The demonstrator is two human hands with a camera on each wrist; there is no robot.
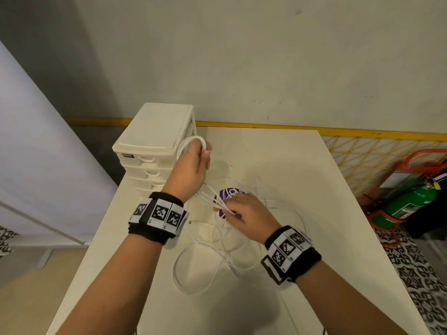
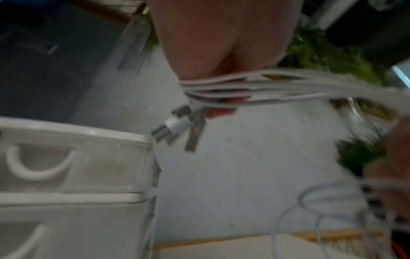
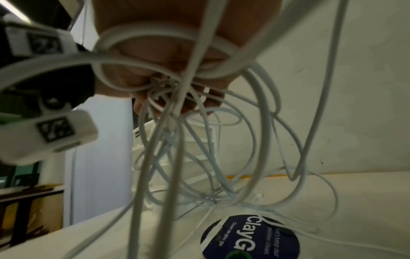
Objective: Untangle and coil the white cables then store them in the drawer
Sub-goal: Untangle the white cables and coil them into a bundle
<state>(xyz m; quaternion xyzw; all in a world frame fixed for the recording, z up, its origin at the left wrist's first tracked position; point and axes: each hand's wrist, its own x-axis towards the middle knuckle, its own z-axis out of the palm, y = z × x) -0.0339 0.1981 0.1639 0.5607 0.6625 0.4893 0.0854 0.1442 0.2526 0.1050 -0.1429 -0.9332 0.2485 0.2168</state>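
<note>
My left hand point(image 1: 193, 163) is raised beside the drawer unit point(image 1: 154, 141) and holds a small coil of white cable point(image 1: 192, 142) wound round its fingers. In the left wrist view the cable wraps point(image 2: 217, 89) circle the fingers, and metal plugs point(image 2: 177, 126) dangle below them. Several taut strands run from that hand down to my right hand point(image 1: 244, 209), which pinches them above the table. Loose white cable loops point(image 1: 212, 252) lie tangled on the white table point(image 1: 302, 177) under and around the right hand. In the right wrist view, many strands point(image 3: 177, 131) hang from the fingers.
A round purple sticker point(image 1: 227, 195) lies on the table under the strands. The white drawer unit stands at the table's back left corner, drawers closed. A yellow rail point(image 1: 266, 128) runs behind the table. A green fire extinguisher point(image 1: 408, 201) sits on the floor to the right.
</note>
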